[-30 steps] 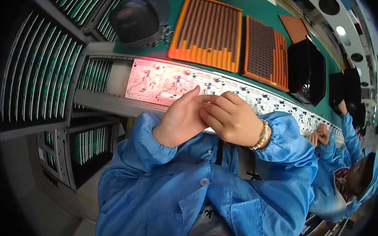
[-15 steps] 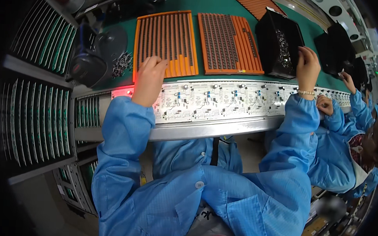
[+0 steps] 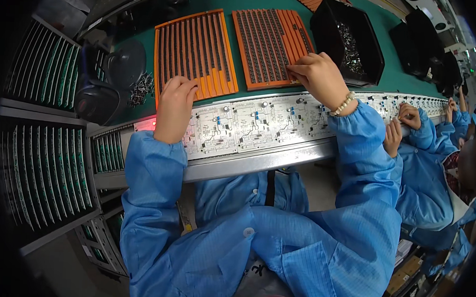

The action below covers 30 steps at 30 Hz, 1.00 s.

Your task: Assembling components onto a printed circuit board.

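Observation:
My left hand (image 3: pixel 175 107) is at the lower edge of the left orange grooved tray (image 3: pixel 229 83), its fingers bent and drawn together. Dark small parts fill most of that tray's grooves. Over the lower right of a second orange grooved tray (image 3: pixel 262 86) is my right hand (image 3: pixel 321 80), wrist beaded, thumb and fingertips pinched. Whatever either hand holds is too small or hidden to name. Below both hands runs a row of white circuit boards (image 3: pixel 271 123) with blue and black components.
A black bin (image 3: pixel 370 45) of small metal parts stands right of the trays. Loose parts (image 3: pixel 142 88) lie by a dark scanner-like device (image 3: pixel 99 97). Racks of boards (image 3: pixel 46 166) stand at left. A metal rail (image 3: pixel 259 159) edges the line. Co-workers' hands (image 3: pixel 409 116) are at right.
My right hand has moved left from the black bin to the second orange tray. My left hand stays by the left tray. The whole view has shifted a little.

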### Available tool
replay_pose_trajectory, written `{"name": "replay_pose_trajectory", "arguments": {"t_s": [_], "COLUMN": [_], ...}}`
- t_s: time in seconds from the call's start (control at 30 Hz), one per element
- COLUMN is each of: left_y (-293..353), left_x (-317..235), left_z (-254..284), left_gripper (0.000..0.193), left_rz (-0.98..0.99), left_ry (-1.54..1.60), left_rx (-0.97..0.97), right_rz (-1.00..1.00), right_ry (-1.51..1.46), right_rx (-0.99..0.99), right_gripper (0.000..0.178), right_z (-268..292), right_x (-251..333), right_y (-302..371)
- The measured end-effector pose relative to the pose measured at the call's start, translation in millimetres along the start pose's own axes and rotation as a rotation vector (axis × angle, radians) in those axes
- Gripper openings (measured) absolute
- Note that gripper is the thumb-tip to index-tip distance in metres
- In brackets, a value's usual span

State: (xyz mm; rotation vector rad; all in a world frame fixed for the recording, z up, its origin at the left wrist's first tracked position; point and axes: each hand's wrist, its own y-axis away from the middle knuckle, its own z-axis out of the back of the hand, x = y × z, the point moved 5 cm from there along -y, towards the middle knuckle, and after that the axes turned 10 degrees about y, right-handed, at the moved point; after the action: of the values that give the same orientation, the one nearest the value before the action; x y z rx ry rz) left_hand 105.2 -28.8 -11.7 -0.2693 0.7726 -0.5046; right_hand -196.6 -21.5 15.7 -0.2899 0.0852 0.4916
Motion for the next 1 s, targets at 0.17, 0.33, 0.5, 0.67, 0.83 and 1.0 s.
{"name": "replay_pose_trajectory", "arguments": {"t_s": [0.17,0.33,0.5,0.67,0.83,1.0], "left_y": [3,8,46,80,102,105], "left_x": [2,-14,-29,-23,-9,-13], "left_z": [3,13,20,22,21,15], "left_gripper": [0.012,0.012,0.013,0.014,0.014,0.015], "left_rz": [-0.014,-0.051,0.017,0.101,0.208,0.167], "left_ry": [-0.018,0.018,0.150,0.158,0.195,0.188], "left_rx": [0.013,0.039,0.133,0.166,0.162,0.163], "right_rz": [0.037,-0.012,-0.045,-0.061,-0.050,0.067], "right_ry": [-0.041,-0.071,-0.132,-0.222,-0.362,-0.420], "right_rx": [0.025,0.038,0.077,-0.004,-0.068,-0.011], "right_gripper": [0.016,0.016,0.015,0.015,0.020,0.021], "right_z": [2,-7,-11,1,33,52], "right_x": [2,-5,-8,-4,24,73], "right_y": [-4,-10,-12,-8,3,16]}}
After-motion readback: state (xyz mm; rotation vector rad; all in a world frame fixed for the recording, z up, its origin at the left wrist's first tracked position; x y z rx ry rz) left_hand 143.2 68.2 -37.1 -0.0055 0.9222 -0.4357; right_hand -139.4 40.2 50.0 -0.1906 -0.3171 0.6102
